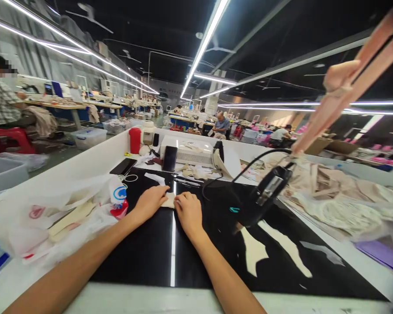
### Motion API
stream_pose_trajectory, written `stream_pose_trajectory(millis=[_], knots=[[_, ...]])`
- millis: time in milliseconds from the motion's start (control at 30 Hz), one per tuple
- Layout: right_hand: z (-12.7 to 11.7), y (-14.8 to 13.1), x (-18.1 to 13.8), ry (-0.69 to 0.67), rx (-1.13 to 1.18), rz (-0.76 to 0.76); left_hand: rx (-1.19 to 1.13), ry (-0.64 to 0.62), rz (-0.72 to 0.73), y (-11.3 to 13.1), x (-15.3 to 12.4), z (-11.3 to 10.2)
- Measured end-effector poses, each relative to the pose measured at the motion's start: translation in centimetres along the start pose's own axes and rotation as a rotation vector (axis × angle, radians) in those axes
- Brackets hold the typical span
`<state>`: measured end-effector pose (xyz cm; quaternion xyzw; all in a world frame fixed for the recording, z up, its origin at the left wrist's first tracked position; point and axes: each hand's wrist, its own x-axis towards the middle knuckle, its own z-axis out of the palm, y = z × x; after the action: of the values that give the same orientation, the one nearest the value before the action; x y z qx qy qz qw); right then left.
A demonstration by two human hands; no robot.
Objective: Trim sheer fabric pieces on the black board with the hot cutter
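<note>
A small cream fabric piece (169,199) lies on the glossy black worktop (157,248). My left hand (149,202) rests on its left side with fingers curled down onto it. On the piece's right edge my right hand (188,210) pinches the fabric, fingers closed. The two hands almost touch over the piece, and most of it is hidden under them.
A black corded handheld tool (263,194) hangs just right of my hands. Cut cream pieces (283,244) lie on the black top. White plastic bags (65,205) sit left, beige garments (340,196) right. Phones (123,166), a red cup (135,140) and a white machine (187,151) stand behind. Other people work in the distance.
</note>
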<state>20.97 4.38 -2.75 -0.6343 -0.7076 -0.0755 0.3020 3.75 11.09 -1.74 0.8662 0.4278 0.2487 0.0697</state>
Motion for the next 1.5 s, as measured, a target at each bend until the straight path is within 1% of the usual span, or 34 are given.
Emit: stream_pose_trajectory(millis=[100, 167, 267, 367, 433, 500, 633, 733, 800, 900, 1067, 1300, 1500], knots=[[-1.4, -1.4, -0.1, 0.032, 0.035, -0.028, 0.037, 0.042, 0.065, -0.1, 0.2, -0.7], [-2.6, -2.6, -0.9, 0.029, 0.078, -0.086, 0.057, 0.058, 0.103, 0.0, 0.2, -1.3], [-4.9, -4.1, -3.0, -0.025, 0.175, -0.233, 0.076, 0.045, 0.159, 0.4, -0.2, -2.1], [-7.5, -3.9, -6.0, -0.088, 0.277, -0.327, 0.111, 0.033, 0.241, 1.3, -1.2, -2.7], [-9.2, -2.5, -8.0, -0.12, 0.334, -0.341, 0.138, 0.04, 0.3, 2.0, -2.0, -2.8], [-11.0, -0.3, -9.9, -0.124, 0.37, -0.31, 0.152, 0.033, 0.339, 2.8, -2.9, -2.8], [-14.3, 4.5, -13.2, -0.06, 0.37, -0.129, 0.154, -0.043, 0.413, 4.3, -4.1, -2.4], [-15.9, 7.3, -15.0, -0.014, 0.345, 0.013, 0.147, -0.078, 0.457, 5.4, -4.7, -2.0], [-16.4, 8.9, -15.8, 0.016, 0.32, 0.097, 0.147, -0.092, 0.485, 6.3, -4.9, -1.8], [-16.2, 10.8, -16.6, 0.062, 0.274, 0.201, 0.148, -0.114, 0.51, 7.6, -5.3, -1.7], [-15.0, 12.8, -16.8, 0.079, 0.231, 0.273, 0.145, -0.153, 0.538, 9.4, -6.0, -1.6], [-14.2, 13.4, -16.5, 0.061, 0.202, 0.286, 0.101, -0.211, 0.553, 10.9, -7.5, -1.0], [-14.1, 13.5, -16.6, 0.064, 0.185, 0.296, 0.081, -0.166, 0.594, 11.7, -8.8, -0.6]])
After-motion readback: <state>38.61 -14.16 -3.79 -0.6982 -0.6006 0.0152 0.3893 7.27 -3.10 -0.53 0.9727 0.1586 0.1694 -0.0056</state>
